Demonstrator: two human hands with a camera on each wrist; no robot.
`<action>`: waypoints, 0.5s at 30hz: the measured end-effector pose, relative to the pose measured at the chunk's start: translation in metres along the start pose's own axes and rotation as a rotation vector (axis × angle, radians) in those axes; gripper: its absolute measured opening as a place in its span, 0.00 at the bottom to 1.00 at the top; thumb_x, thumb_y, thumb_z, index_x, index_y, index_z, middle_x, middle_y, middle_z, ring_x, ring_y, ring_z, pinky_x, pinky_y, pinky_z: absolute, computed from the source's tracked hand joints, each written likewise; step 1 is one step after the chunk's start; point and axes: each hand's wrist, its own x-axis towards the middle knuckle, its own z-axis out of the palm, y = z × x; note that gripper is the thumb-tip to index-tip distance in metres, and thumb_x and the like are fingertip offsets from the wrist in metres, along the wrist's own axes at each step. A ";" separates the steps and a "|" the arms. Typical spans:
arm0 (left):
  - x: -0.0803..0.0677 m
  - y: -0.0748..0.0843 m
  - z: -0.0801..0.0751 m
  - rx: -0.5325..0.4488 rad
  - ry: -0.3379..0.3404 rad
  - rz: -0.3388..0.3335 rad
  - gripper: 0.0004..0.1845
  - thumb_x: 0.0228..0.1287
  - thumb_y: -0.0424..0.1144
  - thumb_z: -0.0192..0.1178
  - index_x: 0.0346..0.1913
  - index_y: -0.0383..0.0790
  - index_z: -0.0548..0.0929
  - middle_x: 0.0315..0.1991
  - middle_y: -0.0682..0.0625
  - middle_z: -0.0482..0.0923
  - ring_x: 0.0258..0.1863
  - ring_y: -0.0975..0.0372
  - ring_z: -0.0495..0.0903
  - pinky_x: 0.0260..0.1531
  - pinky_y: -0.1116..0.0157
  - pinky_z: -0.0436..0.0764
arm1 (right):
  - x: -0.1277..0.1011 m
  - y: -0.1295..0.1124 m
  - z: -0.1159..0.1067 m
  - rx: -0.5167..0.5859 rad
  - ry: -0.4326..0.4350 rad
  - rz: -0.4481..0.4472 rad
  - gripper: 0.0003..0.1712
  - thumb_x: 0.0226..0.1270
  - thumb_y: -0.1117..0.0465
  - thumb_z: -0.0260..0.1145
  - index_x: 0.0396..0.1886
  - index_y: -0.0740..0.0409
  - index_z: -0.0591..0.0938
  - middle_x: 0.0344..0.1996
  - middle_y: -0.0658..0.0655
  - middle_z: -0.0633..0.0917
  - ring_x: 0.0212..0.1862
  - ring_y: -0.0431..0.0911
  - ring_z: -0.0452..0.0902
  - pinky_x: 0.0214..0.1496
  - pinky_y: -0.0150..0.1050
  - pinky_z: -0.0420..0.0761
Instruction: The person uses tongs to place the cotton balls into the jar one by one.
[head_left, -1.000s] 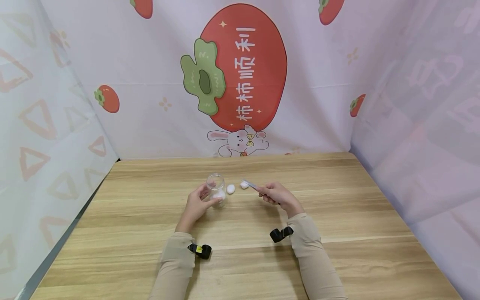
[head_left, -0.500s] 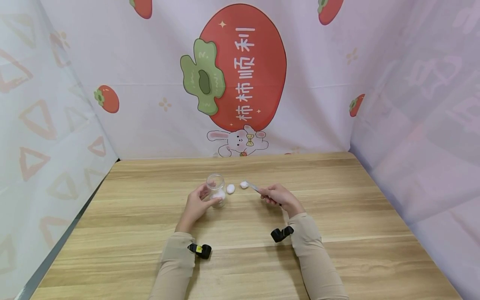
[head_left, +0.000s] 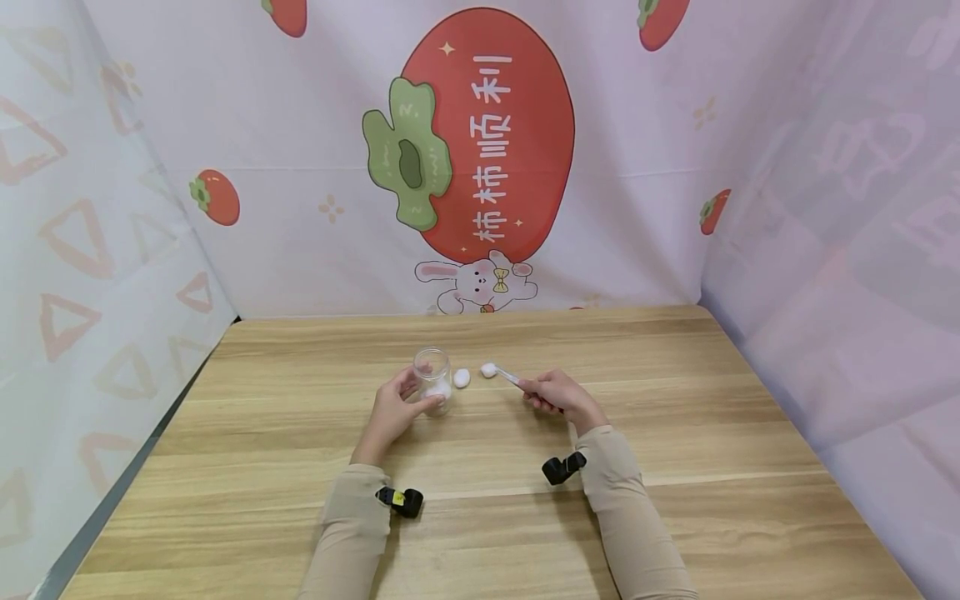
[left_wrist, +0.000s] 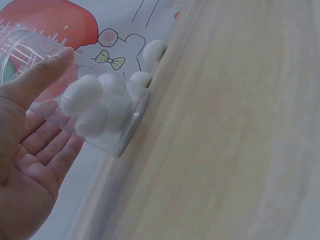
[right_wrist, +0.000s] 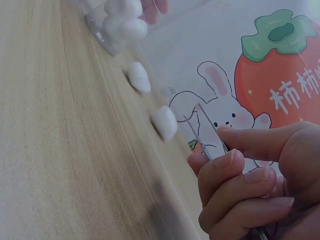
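Note:
A small clear jar (head_left: 432, 379) stands mid-table with several white cotton balls inside (left_wrist: 92, 107). My left hand (head_left: 395, 410) grips the jar, thumb (left_wrist: 40, 75) along its side. My right hand (head_left: 558, 396) pinches thin metal tweezers (head_left: 507, 377) between thumb and fingers. In the right wrist view the tweezer prongs (right_wrist: 205, 131) stand slightly apart, with their tips right beside a loose cotton ball (right_wrist: 165, 123). I cannot tell whether they touch it. That ball (head_left: 488, 370) lies on the table right of the jar. A second loose cotton ball (head_left: 461, 377) lies between it and the jar.
The wooden table (head_left: 675, 467) ends at a printed cloth backdrop (head_left: 480, 167) behind and cloth walls at both sides. A black wrist camera sits on each sleeve (head_left: 401, 501) (head_left: 562, 468).
My right hand has drawn back slightly to the right, and the tweezer tips have come down from over the right cotton ball to its near side. The left hand and jar have stayed still.

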 end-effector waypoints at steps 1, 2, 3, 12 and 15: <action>0.000 0.000 0.000 0.000 0.002 0.003 0.35 0.49 0.38 0.74 0.62 0.35 0.74 0.59 0.33 0.76 0.61 0.45 0.77 0.66 0.57 0.77 | 0.001 0.001 0.000 -0.002 0.004 0.006 0.20 0.72 0.54 0.57 0.30 0.67 0.81 0.10 0.43 0.71 0.14 0.35 0.59 0.15 0.26 0.57; 0.000 -0.001 0.000 0.002 0.004 0.006 0.36 0.50 0.38 0.74 0.63 0.34 0.73 0.59 0.33 0.76 0.61 0.45 0.77 0.66 0.57 0.77 | 0.001 0.001 0.000 -0.006 0.006 0.011 0.20 0.72 0.53 0.57 0.30 0.67 0.81 0.10 0.44 0.71 0.14 0.35 0.59 0.15 0.26 0.57; 0.001 -0.001 0.000 0.003 0.007 0.009 0.36 0.50 0.38 0.74 0.63 0.33 0.73 0.59 0.32 0.76 0.61 0.44 0.77 0.66 0.56 0.77 | 0.001 0.001 0.000 -0.009 0.008 0.016 0.20 0.72 0.53 0.57 0.29 0.66 0.81 0.10 0.44 0.71 0.14 0.35 0.59 0.15 0.26 0.57; 0.001 -0.001 0.001 -0.003 0.011 0.001 0.37 0.50 0.37 0.74 0.63 0.32 0.72 0.59 0.32 0.76 0.61 0.44 0.77 0.66 0.56 0.77 | 0.005 0.004 0.003 -0.020 0.014 0.059 0.20 0.72 0.53 0.57 0.27 0.63 0.81 0.10 0.45 0.71 0.14 0.35 0.59 0.14 0.26 0.57; 0.001 0.000 0.001 -0.009 0.004 -0.006 0.37 0.50 0.37 0.74 0.64 0.32 0.72 0.59 0.32 0.76 0.62 0.45 0.77 0.67 0.57 0.77 | 0.006 0.004 0.003 -0.025 0.021 0.069 0.20 0.72 0.52 0.57 0.27 0.62 0.81 0.10 0.44 0.71 0.14 0.35 0.59 0.15 0.25 0.58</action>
